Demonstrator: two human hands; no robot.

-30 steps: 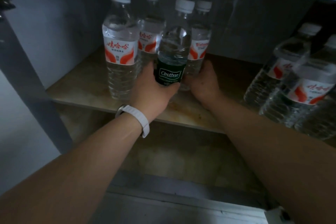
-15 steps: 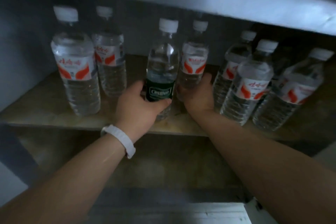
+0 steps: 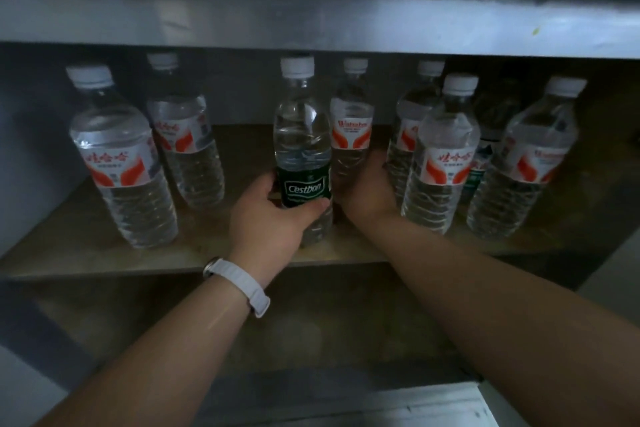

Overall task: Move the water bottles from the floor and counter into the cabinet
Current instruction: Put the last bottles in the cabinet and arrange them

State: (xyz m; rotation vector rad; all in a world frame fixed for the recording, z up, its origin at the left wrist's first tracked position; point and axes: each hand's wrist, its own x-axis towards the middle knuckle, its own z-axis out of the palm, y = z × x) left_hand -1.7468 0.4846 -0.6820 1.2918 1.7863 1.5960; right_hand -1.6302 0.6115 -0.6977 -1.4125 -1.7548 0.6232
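I look into a dim cabinet whose wooden shelf (image 3: 86, 253) carries several upright water bottles with white caps. My left hand (image 3: 270, 218) is wrapped around a green-labelled Cestbon bottle (image 3: 302, 135) standing near the shelf's front middle. Just behind and to its right, my right hand (image 3: 370, 191) grips the lower part of a red-labelled bottle (image 3: 351, 121). Two red-labelled bottles (image 3: 117, 156) stand at the left. Several more bottles (image 3: 443, 156) stand at the right, one of them a dark-labelled bottle (image 3: 481, 163) partly hidden behind the others.
The counter's grey front edge (image 3: 311, 21) overhangs the shelf opening. Below the shelf lies a lower compartment (image 3: 311, 329) with a brownish floor. Bare shelf shows between the left pair of bottles and the Cestbon bottle. A pale frame edge (image 3: 433, 406) runs along the bottom.
The view has shifted right and pulled back, bringing the whole row of bottles and the counter edge into sight. Both hands keep their grip on the same two bottles.
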